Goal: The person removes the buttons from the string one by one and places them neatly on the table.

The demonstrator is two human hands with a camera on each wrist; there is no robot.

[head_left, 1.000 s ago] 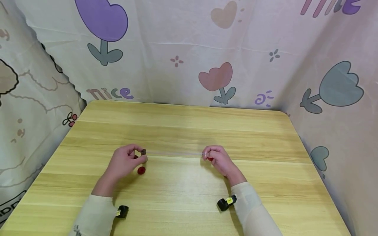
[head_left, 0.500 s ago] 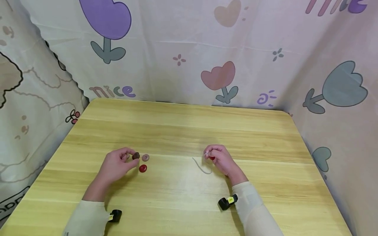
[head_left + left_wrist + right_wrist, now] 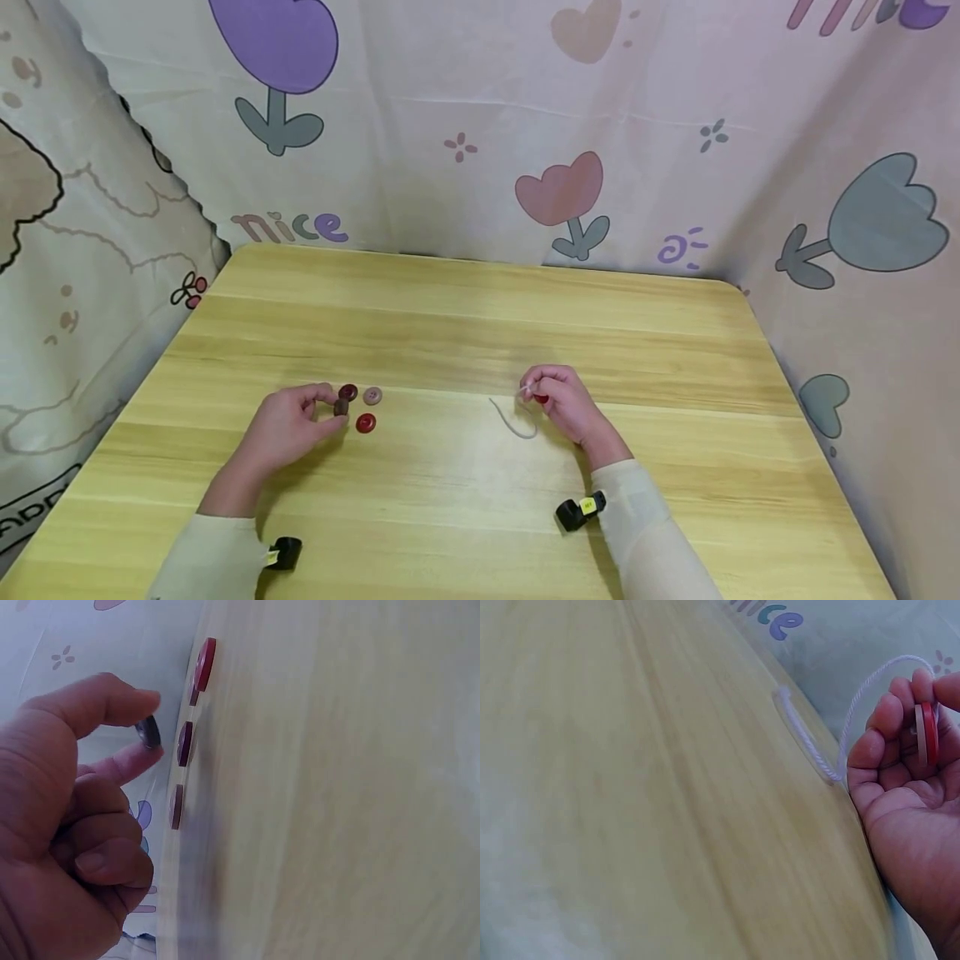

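My left hand (image 3: 288, 425) pinches a dark brown button (image 3: 148, 733) between thumb and index finger, just above the table. Beside those fingertips lie a dark red button (image 3: 347, 392), a pinkish button (image 3: 372, 396) and a bright red button (image 3: 366, 423). Another brownish button (image 3: 176, 807) shows on the table in the left wrist view. My right hand (image 3: 558, 408) grips a white cord (image 3: 859, 697) between thumb and index finger. A red button (image 3: 930, 735) and a pale one (image 3: 920, 735) sit together against its curled fingers. The cord's loose end droops in a curve to the table.
A light wooden table (image 3: 450, 517) spreads under both hands. Its back and sides meet a printed fabric backdrop (image 3: 420, 200). Small black devices hang at each sleeve cuff, one at the left (image 3: 285, 553) and one at the right (image 3: 576, 513).
The cord, stretched straight between the hands earlier, now hangs slack from my right hand. My left hand has drawn back leftward with the brown button, uncovering the pinkish and dark red buttons.
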